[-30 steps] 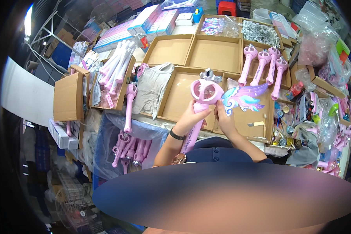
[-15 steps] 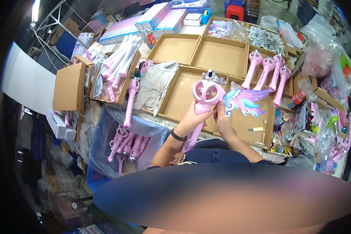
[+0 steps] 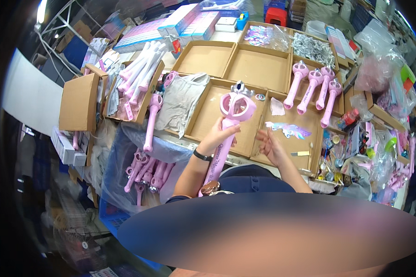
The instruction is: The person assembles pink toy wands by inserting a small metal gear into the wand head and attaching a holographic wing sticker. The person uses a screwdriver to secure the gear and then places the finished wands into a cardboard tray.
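Observation:
My left hand (image 3: 219, 136) grips the handle of a pink toy wand (image 3: 230, 124) with a round ring head and a small silver crown on top, held upright over a shallow cardboard tray (image 3: 207, 117). My right hand (image 3: 270, 145) hovers just right of the wand, fingers apart, holding nothing I can make out. A pastel unicorn-shaped cutout (image 3: 289, 129) lies flat in the tray (image 3: 305, 141) just beyond my right hand.
Three finished pink wands (image 3: 314, 87) lie in a tray at the back right. More pink wands fill a bag (image 3: 145, 168) at the lower left, white handles (image 3: 136, 76) fill a box at left. A grey cloth (image 3: 180, 99), glittery bags (image 3: 309, 46) and packaging clutter surround.
The unicorn cutout that was held against the wand head now lies in the tray. My right hand has come off the wand and dropped lower right.

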A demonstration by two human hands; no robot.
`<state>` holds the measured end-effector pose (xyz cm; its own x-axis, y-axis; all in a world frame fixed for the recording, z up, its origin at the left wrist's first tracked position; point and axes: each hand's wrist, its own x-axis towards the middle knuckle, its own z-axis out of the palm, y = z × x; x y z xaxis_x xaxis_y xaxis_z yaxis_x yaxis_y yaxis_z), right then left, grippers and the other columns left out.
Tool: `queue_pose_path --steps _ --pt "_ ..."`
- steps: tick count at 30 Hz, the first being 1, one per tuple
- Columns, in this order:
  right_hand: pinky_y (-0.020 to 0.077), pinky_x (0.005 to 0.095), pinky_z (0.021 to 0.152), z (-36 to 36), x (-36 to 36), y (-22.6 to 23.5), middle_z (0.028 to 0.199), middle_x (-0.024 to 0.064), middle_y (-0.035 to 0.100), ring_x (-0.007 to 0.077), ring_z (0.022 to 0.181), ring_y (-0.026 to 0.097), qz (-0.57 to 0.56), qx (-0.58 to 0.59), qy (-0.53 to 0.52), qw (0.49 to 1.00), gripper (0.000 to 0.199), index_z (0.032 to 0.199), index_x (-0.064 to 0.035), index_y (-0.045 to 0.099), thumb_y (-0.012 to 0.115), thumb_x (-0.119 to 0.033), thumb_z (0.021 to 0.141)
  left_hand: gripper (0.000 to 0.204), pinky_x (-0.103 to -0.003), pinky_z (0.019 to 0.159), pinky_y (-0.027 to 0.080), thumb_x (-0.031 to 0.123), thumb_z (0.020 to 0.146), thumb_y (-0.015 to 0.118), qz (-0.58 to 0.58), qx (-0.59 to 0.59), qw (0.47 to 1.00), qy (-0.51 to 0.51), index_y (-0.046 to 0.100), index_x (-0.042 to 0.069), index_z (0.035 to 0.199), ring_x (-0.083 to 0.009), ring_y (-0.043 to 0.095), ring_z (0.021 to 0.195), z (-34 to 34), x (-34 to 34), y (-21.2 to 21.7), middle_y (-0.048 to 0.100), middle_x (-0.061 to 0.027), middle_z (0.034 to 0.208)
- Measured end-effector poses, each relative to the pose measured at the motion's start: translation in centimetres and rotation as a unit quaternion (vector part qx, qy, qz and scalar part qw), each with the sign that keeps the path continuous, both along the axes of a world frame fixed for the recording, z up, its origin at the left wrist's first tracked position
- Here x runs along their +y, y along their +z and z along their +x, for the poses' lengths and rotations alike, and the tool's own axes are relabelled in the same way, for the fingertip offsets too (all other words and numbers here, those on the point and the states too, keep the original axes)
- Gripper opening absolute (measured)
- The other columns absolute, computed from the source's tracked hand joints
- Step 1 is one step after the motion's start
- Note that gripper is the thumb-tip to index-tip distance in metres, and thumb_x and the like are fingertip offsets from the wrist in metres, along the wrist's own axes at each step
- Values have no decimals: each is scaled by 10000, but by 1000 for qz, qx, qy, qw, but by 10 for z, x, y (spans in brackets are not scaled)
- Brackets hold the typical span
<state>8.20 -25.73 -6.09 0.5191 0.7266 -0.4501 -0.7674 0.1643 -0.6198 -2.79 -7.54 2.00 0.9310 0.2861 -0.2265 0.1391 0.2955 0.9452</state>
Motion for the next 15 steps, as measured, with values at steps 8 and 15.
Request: queue_pose_path --steps 8,15 --pt "470 357 759 -45 25 -9 1052 205 557 247 937 590 -58 -511 143 846 687 1301 -40 303 684 -172 745 404 -288 734 488 37 832 581 84 -253 936 231 363 13 1171 -168 594 838 47 -7 20 559 -93 968" --pt "481 371 628 -40 16 3 789 186 614 315 718 632 -183 -534 96 820 428 1080 -52 457 626 -220 724 436 -309 786 484 84 843 573 -51 -162 984 62 398 -6 1232 -184 596 869 36 -20 1 591 -139 1014"
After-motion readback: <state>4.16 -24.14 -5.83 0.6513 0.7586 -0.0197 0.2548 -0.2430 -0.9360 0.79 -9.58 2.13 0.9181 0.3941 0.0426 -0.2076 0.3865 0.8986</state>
